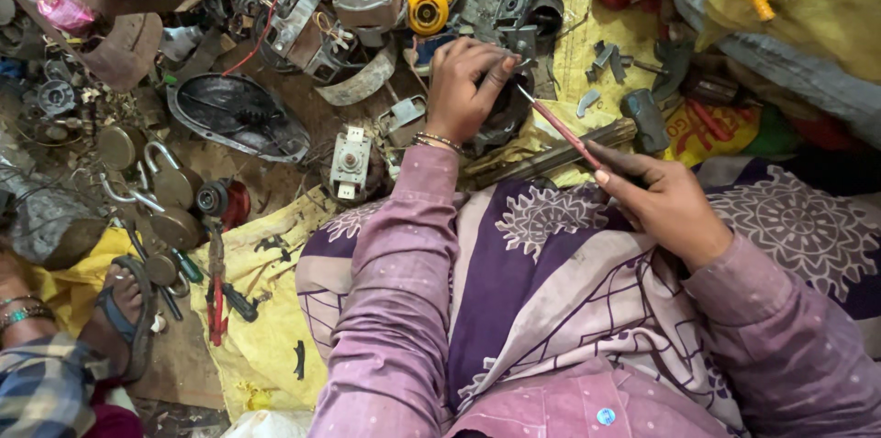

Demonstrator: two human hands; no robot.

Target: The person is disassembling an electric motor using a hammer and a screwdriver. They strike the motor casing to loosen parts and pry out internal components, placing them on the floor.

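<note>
2 hands work on 1 dark motor part (503,112) on the yellow sack (596,44); our left hand (463,89) clamps over the part, fingers curled on its top; our right hand (665,204), nearer us than the part, grips a red-handled screwdriver (560,131), tip at its edge; we judge a firm hold and a straight, steady push best; red pliers (217,296) lie far left of the part.

Bare brown dirt floor (275,177), partly covered by crumpled yellow woven sacking (262,337); lighting even, diffuse.
</note>
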